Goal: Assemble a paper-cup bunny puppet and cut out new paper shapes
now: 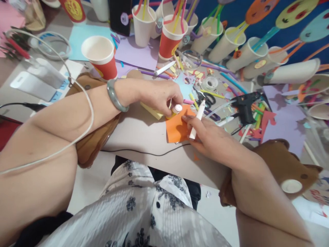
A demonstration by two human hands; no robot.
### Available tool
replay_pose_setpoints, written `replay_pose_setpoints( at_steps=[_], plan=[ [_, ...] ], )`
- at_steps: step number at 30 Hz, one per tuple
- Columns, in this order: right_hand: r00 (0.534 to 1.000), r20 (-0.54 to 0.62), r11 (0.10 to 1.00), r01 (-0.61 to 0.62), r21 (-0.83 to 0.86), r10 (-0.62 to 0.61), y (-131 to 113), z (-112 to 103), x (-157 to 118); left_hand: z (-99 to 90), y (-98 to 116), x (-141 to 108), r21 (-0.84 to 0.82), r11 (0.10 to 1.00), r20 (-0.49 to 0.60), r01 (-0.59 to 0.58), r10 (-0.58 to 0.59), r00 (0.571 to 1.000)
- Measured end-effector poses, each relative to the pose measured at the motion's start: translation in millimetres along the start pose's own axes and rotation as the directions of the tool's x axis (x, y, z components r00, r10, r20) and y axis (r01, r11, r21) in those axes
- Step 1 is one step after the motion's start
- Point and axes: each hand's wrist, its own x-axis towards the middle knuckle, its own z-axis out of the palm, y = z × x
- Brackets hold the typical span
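My left hand [163, 97], with a grey-green bangle on its wrist, pinches a small white cap [178, 108] over the upper edge of an orange paper [177, 128]. A white marker [197, 120] is held between the fingers of my right hand [205, 132], its tip pointing up and away. The fingertips of that hand rest on the right side of the orange paper. A yellow pad [153, 111] lies under my left hand. Black-handled scissors [209, 99] are just beyond the marker.
White and red paper cups [145, 29] with coloured pipe cleaners line the back. A glue gun [245, 106] lies at right among paper scraps. A red cup [102, 58] stands at left. A white cable [89, 103] crosses my left arm; brown pouches [277, 164] lie at both sides.
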Motion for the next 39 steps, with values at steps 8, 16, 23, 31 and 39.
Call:
replay_pose_setpoints(
  at_steps=[8, 16, 23, 31, 39],
  plan=[
    [1.0, 0.013, 1.0, -0.014, -0.021, 0.015, 1, 4, 1, -6.2, 7, -5, 0.025, 0.999, 0.049, -0.03, 0.028, 0.998],
    [1.0, 0.019, 1.0, 0.009, -0.027, -0.008, 0, 2, 1, -8.2, 9, -5, -0.023, 1.0, 0.105, 0.022, -0.019, 0.994],
    [1.0, 0.016, 1.0, 0.011, -0.029, -0.01, -2, 3, 2, -8.1, 1, -7, -0.094, 0.996, 0.122, 0.009, 0.002, 0.993],
    [1.0, 0.011, 1.0, 0.015, 0.009, -0.016, -3, 3, 3, -9.3, 13, -8, -0.068, 0.997, 0.137, 0.027, -0.018, 0.99],
    [0.999, 0.041, 1.0, -0.019, -0.024, 0.02, -3, 1, 3, -3.9, 4, -2, 0.001, 1.0, 0.109, 0.015, -0.015, 0.994]
  ],
)
